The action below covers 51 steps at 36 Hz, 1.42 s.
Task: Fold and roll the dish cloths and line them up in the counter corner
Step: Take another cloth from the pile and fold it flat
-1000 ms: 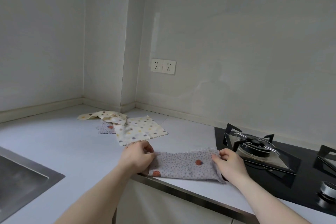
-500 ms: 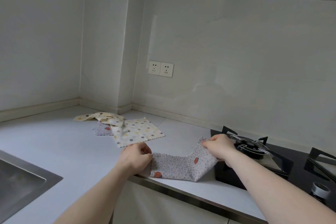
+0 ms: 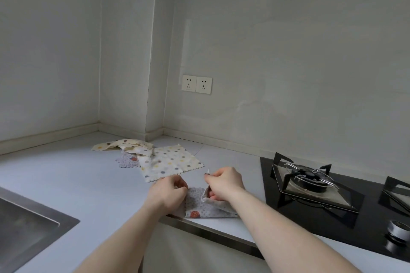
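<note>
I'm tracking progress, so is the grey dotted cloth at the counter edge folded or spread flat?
Partly folded: the right hand pinches one end of the grey cloth, lifted over toward the left hand gripping the other end.

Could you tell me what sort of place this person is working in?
Most likely a home kitchen: a gas hob set in the counter, a steel sink at the left, and dish cloths lying out.

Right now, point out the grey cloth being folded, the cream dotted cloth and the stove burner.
grey cloth [image 3: 204, 208], head view, on its flat lower layer.
cream dotted cloth [image 3: 170, 163], head view, centre.
stove burner [image 3: 307, 176], head view, dark middle.
</note>
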### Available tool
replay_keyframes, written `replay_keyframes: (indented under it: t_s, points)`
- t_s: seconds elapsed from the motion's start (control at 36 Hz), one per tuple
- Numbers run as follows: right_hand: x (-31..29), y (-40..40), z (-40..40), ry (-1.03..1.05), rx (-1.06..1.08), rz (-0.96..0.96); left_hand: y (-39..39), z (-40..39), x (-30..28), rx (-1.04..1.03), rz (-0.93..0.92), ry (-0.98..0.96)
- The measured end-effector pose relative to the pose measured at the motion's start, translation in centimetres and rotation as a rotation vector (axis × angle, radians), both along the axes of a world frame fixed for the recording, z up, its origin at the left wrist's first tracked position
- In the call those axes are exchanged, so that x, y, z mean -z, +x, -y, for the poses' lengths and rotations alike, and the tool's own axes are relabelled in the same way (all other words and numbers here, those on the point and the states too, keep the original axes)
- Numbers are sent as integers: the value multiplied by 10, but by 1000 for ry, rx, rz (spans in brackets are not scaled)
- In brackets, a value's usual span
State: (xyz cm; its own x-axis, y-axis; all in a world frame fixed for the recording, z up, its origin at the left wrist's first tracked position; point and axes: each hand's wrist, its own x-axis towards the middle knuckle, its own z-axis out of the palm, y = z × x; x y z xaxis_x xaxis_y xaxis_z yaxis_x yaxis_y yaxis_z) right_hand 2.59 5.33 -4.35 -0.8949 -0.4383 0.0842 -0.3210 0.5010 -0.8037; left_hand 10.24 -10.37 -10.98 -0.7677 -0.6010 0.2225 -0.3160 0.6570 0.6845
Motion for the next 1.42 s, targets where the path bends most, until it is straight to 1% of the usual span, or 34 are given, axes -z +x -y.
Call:
replay_keyframes:
  t_s: [0.11,0.19,0.25,0.31,0.33,0.39,0.42,0.53,0.61,0.69,0.78,0.86,1.0,1.11,1.17,1.25,1.33,1.42]
  points:
    - [5,5,7,6,-103,129,0,1,0,3,-23,27]
    - [7,1,7,-78,-144,196,0,1,0,-7,-46,41]
    - [6,-5,2,-167,-108,137,-1,0,0,-12,-57,55]
    - [8,-14,-6,-230,-50,36,-1,0,-1,-12,-62,63]
    - [10,-20,-10,-216,-19,-27,-1,0,0,-12,-58,57]
    - [17,-30,-21,-101,30,-134,-2,0,2,-17,-40,27]
    - [21,-33,-26,-41,47,-158,-3,0,2,-22,-28,4]
    - [42,-37,-38,96,43,-58,-6,-2,2,-36,45,-108]
    - [51,-38,-35,85,19,-10,-7,-4,1,-31,139,-189]
    - [48,-44,-31,92,1,56,-8,-5,0,-20,177,-201]
    - [40,-50,-29,109,-33,144,-7,-3,-3,-7,178,-165]
    - [37,-52,-29,100,-74,191,-4,-2,-5,22,163,-98]
    - [45,-54,-27,109,-115,169,-1,3,-5,91,77,119]
    - [55,-51,-30,13,-98,96,0,2,-5,129,-16,204]
    - [59,-46,-31,-66,-84,37,0,1,-5,132,-37,225]
    - [61,-40,-33,-185,-87,-24,-1,2,-3,133,-73,202]
    - [61,-39,-34,-252,-103,-58,-2,2,-1,139,-124,207]
    - [62,-39,-36,-267,-123,-68,-1,1,-3,144,-162,198]
